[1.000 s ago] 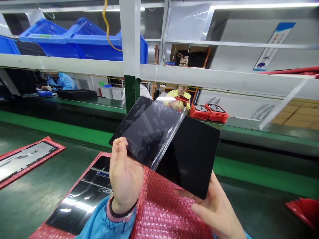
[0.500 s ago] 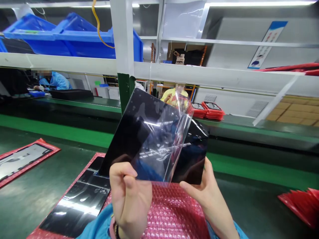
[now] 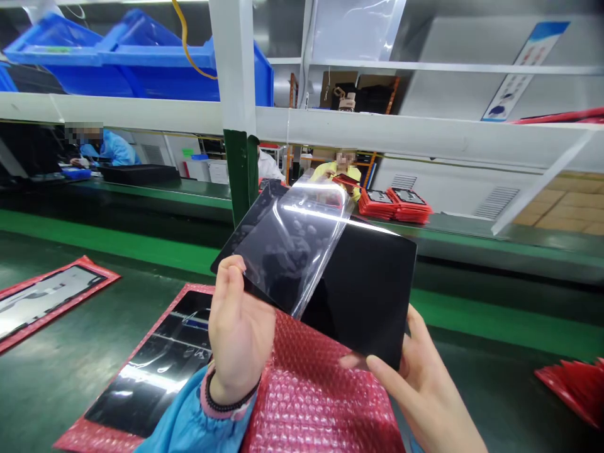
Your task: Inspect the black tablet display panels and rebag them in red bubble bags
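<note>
A black glass screen panel (image 3: 368, 289) is held up tilted in front of me. My right hand (image 3: 419, 377) grips its lower right corner, thumb on the near face. Over the panel's left part lies a clear plastic film (image 3: 297, 245), folded back along a slanting crease. My left hand (image 3: 240, 333) is closed at the panel's left lower edge, thumb and fingertips pinched on the film's edge. Below the panel is pink bubble wrap (image 3: 321, 409). To the left, another black panel (image 3: 151, 365) rests on pink bubble wrap on the green bench.
A grey-faced panel in a red sleeve (image 3: 51, 299) lies at far left. Red packets (image 3: 576, 387) sit at right; stacked red-sleeved parts (image 3: 396, 204) stand at the back. Blue bins (image 3: 160, 69) fill the shelf above, beside a white post (image 3: 233, 69). Co-workers sit beyond the bench.
The panel has turned flatter, its right end swinging right and more of its black face showing. My left hand has risen with the film's edge, and the film's crease has shifted left.
</note>
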Demonstrator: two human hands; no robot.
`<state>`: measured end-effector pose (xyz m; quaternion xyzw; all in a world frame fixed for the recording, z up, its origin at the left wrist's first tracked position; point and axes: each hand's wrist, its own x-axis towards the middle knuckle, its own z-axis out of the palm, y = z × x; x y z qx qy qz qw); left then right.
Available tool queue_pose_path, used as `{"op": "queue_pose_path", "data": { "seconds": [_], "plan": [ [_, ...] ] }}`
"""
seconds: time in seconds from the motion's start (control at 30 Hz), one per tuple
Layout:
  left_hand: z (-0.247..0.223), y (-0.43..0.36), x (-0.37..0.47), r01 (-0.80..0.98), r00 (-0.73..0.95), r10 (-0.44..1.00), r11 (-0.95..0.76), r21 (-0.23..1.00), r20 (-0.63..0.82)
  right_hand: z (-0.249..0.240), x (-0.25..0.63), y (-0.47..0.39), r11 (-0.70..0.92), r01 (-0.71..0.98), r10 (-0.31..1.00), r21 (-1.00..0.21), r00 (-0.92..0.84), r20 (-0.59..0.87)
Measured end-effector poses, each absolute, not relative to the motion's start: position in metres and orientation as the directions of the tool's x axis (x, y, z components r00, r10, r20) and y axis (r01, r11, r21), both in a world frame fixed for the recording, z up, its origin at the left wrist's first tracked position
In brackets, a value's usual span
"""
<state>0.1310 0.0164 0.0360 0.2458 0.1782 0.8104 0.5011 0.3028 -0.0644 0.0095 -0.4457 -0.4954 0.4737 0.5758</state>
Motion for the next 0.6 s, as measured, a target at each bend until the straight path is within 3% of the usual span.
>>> {"op": "queue_pose_path", "data": {
  "seconds": [0.23,0.47,0.6],
  "plan": [
    [0.040,0.022,0.129,-0.765,-0.352,0.920,-0.388,0.514,0.170,0.014,0.300,-0.071,0.134,-0.144,0.991,-0.980,0.048,0.128],
    [0.043,0.030,0.125,-0.779,-0.331,0.932,-0.358,0.515,0.148,0.015,0.297,-0.078,0.117,-0.309,0.992,-0.944,-0.008,0.125],
    [0.041,0.035,0.123,-0.819,-0.243,0.958,-0.286,0.497,0.152,0.019,0.296,-0.082,0.054,-0.285,0.995,-0.957,-0.069,0.077]
  ]
}}
